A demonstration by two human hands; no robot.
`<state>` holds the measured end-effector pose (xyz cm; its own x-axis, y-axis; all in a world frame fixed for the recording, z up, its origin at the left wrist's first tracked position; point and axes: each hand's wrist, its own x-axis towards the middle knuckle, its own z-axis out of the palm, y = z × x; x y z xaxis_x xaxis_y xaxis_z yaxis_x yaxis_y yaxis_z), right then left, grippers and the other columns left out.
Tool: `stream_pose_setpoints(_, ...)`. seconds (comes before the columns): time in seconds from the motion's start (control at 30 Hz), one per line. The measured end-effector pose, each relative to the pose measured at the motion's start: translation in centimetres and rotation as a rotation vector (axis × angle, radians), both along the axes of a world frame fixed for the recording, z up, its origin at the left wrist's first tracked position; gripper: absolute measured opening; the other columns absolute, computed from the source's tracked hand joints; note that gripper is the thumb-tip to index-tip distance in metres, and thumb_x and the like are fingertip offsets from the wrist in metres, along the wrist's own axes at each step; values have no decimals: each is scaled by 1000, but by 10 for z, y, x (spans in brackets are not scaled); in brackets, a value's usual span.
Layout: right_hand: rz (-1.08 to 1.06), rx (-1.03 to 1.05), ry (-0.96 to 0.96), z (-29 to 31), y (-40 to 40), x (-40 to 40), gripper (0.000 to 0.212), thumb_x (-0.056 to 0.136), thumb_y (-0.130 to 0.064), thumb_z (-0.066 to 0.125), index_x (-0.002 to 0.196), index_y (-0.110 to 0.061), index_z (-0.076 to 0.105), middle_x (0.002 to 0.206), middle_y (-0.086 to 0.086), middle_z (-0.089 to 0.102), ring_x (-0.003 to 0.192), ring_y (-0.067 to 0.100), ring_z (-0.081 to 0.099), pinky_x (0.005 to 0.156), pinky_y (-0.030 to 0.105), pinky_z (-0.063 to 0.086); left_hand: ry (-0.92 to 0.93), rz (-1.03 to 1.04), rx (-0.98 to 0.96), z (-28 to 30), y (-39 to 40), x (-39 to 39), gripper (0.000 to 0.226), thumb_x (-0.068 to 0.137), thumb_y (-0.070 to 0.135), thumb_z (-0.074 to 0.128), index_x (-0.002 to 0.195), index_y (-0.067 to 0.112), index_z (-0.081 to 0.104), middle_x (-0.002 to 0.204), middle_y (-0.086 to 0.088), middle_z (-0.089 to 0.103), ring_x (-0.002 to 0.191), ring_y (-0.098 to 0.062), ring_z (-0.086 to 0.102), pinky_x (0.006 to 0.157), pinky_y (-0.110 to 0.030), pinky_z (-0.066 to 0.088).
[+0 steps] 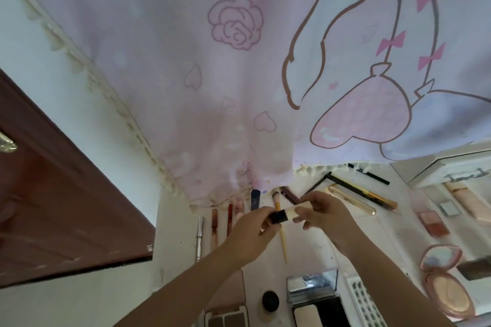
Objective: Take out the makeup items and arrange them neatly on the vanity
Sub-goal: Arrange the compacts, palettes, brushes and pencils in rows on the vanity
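Note:
Both hands hold one small cream tube with a black cap (288, 213) above the white vanity (313, 249). My left hand (252, 233) pinches the black cap end, and my right hand (325, 214) grips the cream body. Below them lies a makeup brush with a yellow handle (282, 239). To the left, a silver pen-like stick (199, 236) and several reddish lip tubes (214, 225) lie side by side. A gold tube (350, 200) and long brushes (372, 195) lie to the right.
A pink printed curtain (239, 87) hangs over the vanity's back edge. Blush and powder compacts (441, 284) sit at the right, a mirrored compact (312, 289), a black round lid (270, 300) and a brow palette (225, 318) near the front. A brown door (66, 194) stands left.

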<state>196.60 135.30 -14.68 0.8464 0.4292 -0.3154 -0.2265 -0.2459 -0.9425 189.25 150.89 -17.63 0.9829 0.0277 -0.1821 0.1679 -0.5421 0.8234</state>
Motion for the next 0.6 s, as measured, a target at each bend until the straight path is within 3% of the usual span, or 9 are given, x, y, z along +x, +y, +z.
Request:
stream_pose_setpoints(0.07,26,-4,-4,4,3,-5,6,84,0,59,80,-4,59,67,12,62,51,10,60,48,20,46,-14,57,-176,7,2,-1,13,92,10,52,98,20,57,81,4,59,72,-1,60,71,-17,48)
stream_pose_setpoints(0.17,63,-23,-58,10,8,-10,18,93,-7,47,78,-8,58,63,7,60,43,7,52,43,17,40,-27,221,-465,19,8,-2,22,91,1,51,85,20,59,71,0,58,54,4,55,56,-10,46)
stream_pose_setpoints(0.27,92,48,-45,13,16,-15,24,98,-6,34,93,-9,57,66,5,58,43,6,49,43,17,40,-27,375,-702,26,13,1,15,91,-1,49,98,4,62,80,-13,56,59,-7,50,50,-11,42)
stream_pose_setpoints(0.33,59,68,-62,14,22,-18,19,97,-5,34,93,-8,52,67,7,58,42,8,48,43,19,39,-27,439,-820,28,13,3,15,92,1,47,96,3,62,77,-12,51,62,-10,47,51,-12,43)
stream_pose_setpoints(0.43,-4,29,-118,16,30,-20,17,96,-10,42,79,-9,45,60,4,58,37,7,44,41,18,36,-67,500,-849,33,8,5,21,95,8,44,85,11,62,72,-4,50,65,-10,46,56,-15,43)
stream_pose_setpoints(0.53,-24,-5,-167,18,32,-19,25,93,-13,48,69,-10,48,52,0,55,34,5,39,41,16,34,-149,562,-747,35,3,7,21,97,19,40,87,16,58,72,-2,59,70,-13,48,64,-23,38)
stream_pose_setpoints(0.6,-52,-21,-193,18,30,-18,30,93,-12,48,63,-10,48,50,-1,51,34,3,37,42,13,33,-144,608,-802,38,4,8,20,98,28,37,90,21,53,67,-2,62,71,-17,53,69,-29,42)
